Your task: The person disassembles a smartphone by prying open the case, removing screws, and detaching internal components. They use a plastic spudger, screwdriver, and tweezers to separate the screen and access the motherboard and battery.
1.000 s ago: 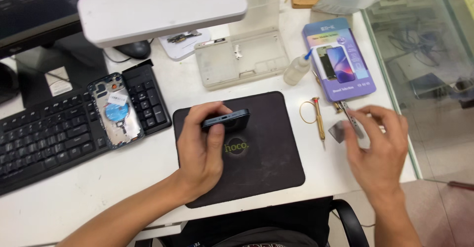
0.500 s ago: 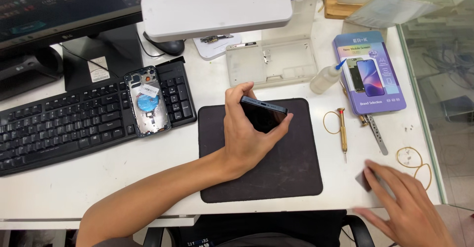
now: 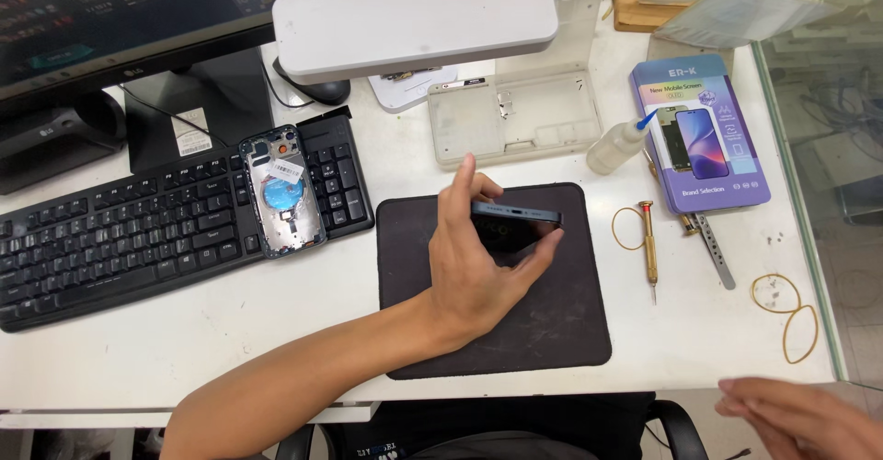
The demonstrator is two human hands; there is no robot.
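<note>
Head view, phone (image 3: 515,225) gripped in left hand (image 3: 478,258)

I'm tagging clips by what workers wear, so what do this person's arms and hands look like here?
Both are bare. The left forearm shows no sleeve as far as the frame reaches, and the left hand has no glove, ring or watch visible. The right hand is partly cut off and blurred; no glove shows, and its wrist is out of view.

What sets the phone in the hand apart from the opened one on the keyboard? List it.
The phone is held on edge in the left hand above the mat; the opened phone lies flat on the keyboard. The phone looks closed and dark; the opened phone bares its insides. Both are dark-framed.
</note>
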